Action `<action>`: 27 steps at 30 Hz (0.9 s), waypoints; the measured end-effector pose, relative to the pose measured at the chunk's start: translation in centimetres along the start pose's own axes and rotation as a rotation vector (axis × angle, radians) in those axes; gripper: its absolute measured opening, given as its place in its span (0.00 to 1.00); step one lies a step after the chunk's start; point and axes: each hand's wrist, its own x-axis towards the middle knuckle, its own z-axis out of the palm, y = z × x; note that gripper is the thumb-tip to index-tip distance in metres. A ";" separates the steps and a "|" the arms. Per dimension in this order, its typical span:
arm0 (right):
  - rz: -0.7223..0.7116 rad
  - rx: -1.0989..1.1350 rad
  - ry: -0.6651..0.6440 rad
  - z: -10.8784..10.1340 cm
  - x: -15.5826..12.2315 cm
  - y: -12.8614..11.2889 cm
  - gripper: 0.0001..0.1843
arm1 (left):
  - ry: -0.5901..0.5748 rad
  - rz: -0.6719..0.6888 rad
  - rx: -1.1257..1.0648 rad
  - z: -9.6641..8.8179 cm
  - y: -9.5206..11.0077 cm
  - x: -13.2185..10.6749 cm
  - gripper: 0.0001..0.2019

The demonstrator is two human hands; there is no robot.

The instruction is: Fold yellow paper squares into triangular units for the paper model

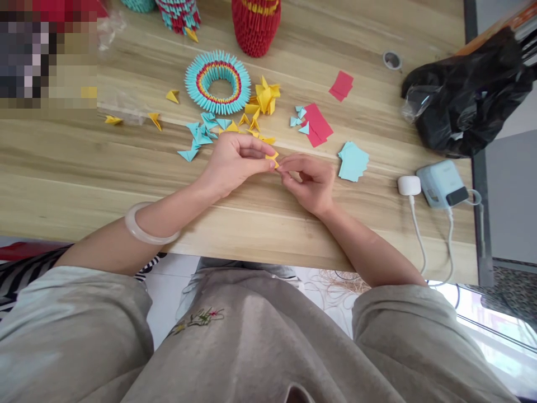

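My left hand (235, 162) pinches a small yellow folded paper piece (272, 159) between thumb and fingers. Fingertips of my right hand (309, 180) are pressed together at the piece's lower right tip; they partly hide it. Just beyond my left hand lie loose blue folded triangles (199, 134) and yellow folded triangles (254, 120). Behind them sits a ring of blue paper pieces (193, 84) with red and yellow inner rows. A cluster of yellow pieces (267, 96) touches its right side or lies close by. To the right of my right hand is a stack of light blue paper slips (353, 162).
Red paper slips (316, 126) and small blue triangles (297, 116) lie beyond my right hand. A red paper vase shape (255, 31) stands at the back. On the right are a tape roll (392, 60), black plastic bag (465, 95), white charger (409, 185) and pale blue device (438, 182) with cables.
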 end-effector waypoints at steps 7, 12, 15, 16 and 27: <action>0.320 0.252 -0.047 0.0 0.6 -0.4 0.13 | 0.004 0.037 0.087 0.1 1.1 -0.2 0.09; 0.374 0.273 -0.137 -0.3 1.1 -0.5 0.17 | -0.037 0.055 0.120 -0.1 1.2 -0.4 0.09; 0.386 0.333 -0.163 -0.4 1.3 -0.3 0.17 | -0.064 0.063 0.114 -0.2 1.2 -0.3 0.09; 0.389 0.350 -0.168 -0.5 1.3 -0.2 0.17 | -0.064 0.068 0.106 -0.3 1.2 -0.2 0.09; 0.400 0.327 -0.165 -0.5 1.1 0.2 0.15 | -0.080 0.111 0.111 -0.4 1.2 0.0 0.08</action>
